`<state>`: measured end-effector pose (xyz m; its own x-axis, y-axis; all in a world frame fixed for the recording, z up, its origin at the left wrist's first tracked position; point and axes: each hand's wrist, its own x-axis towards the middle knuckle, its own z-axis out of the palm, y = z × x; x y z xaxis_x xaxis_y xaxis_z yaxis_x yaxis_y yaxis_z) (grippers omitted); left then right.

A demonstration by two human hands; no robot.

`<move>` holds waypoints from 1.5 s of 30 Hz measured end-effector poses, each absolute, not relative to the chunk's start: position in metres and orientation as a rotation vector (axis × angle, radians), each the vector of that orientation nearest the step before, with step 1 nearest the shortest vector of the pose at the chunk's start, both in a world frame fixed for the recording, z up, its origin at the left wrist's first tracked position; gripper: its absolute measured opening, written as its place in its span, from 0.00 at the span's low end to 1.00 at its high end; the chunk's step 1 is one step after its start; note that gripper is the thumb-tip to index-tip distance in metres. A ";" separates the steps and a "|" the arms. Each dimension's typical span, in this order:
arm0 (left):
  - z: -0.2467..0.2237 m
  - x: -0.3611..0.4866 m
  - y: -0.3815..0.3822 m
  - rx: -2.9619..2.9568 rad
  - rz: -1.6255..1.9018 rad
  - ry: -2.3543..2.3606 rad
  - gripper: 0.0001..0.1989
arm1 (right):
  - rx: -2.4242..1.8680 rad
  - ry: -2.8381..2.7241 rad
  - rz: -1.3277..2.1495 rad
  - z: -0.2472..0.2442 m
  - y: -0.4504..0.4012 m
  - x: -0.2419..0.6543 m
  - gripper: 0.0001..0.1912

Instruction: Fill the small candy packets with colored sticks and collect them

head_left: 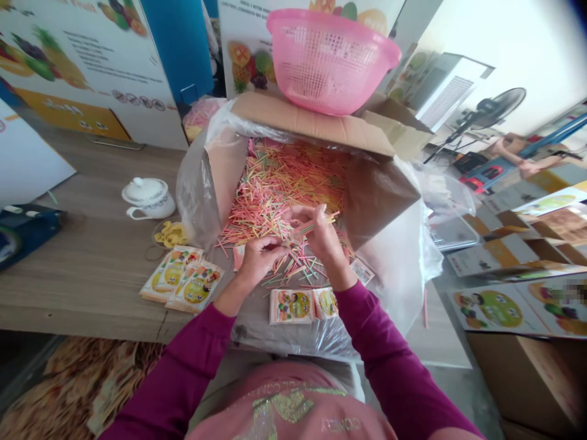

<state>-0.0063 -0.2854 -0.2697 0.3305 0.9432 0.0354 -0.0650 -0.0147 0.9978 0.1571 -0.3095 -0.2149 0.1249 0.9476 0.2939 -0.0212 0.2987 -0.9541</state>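
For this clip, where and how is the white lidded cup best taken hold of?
Probably by the handle, coming from the near left: its loop juts from the cup leftward and toward the table's near edge. Keeping the cup level seems wise, as the lid may be loose.

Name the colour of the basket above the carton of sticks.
Basket: pink, best seen in the head view.

Left of the carton (383, 198), a blue device (34, 229) is cropped; inside, sticks (261, 195) are partly hidden by the right hand (326, 237).
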 end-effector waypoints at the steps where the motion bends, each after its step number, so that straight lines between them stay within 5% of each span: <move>1: -0.270 -0.005 -0.285 1.308 0.996 0.894 0.15 | -1.019 -1.258 0.896 -0.215 -0.312 0.159 0.39; 12: -0.274 0.005 -0.284 1.143 1.025 0.844 0.18 | -1.022 -1.459 0.956 -0.204 -0.331 0.161 0.27; 18: -0.273 0.014 -0.286 1.042 0.986 0.719 0.17 | -0.976 -1.348 1.011 -0.209 -0.316 0.152 0.39; 24: -0.272 -0.005 -0.316 1.417 1.026 0.720 0.13 | -1.001 -1.023 0.961 -0.228 -0.321 0.127 0.22; 28: -0.267 -0.084 -0.338 1.992 0.921 1.154 0.16 | -1.107 -0.954 0.810 -0.249 -0.324 0.162 0.15; 34: -0.283 -0.183 -0.322 2.529 0.569 1.943 0.18 | -2.013 -1.688 0.150 -0.260 -0.331 0.224 0.12; 41: -0.261 -0.136 -0.322 2.684 0.696 1.757 0.15 | -2.371 -2.207 -0.174 -0.249 -0.326 0.202 0.21; 45: -0.249 -0.066 -0.315 2.840 0.413 1.313 0.11 | -2.291 -2.275 -0.352 -0.261 -0.302 0.191 0.21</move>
